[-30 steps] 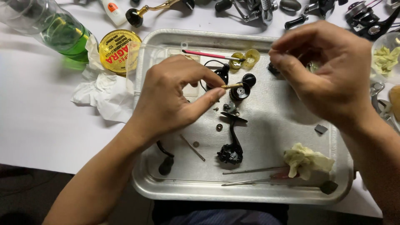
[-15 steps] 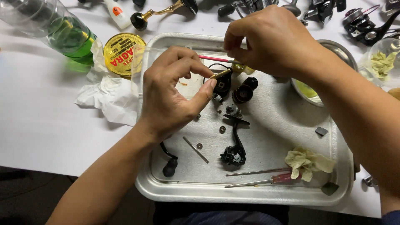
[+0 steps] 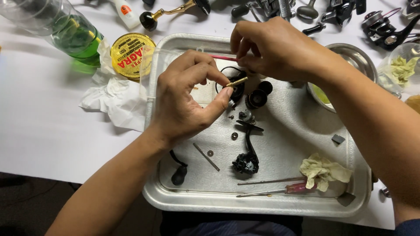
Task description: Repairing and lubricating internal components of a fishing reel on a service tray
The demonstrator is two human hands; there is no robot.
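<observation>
My left hand (image 3: 188,98) pinches a small brass shaft (image 3: 236,81) between thumb and fingers over the metal tray (image 3: 302,131). My right hand (image 3: 273,48) hovers at the tray's far edge, its fingers closed around a thin pink-handled tool (image 3: 222,57) whose tip is hidden. Black reel parts (image 3: 256,97) lie right under both hands, with a black reel body (image 3: 246,161) nearer me. Small washers and a tiny gear (image 3: 210,153) lie loose on the tray.
A yellow round tin (image 3: 131,54), a crumpled white tissue (image 3: 114,98) and a green-tinted bottle (image 3: 72,32) sit left of the tray. A steel bowl (image 3: 356,61) and several reel pieces (image 3: 385,26) lie at the far right. A red-handled screwdriver (image 3: 280,191) and a yellowish rag (image 3: 323,170) rest in the tray's near right.
My right hand has moved left from the tray's right side to its far edge, close to my left hand. The left hand has stayed on the brass shaft.
</observation>
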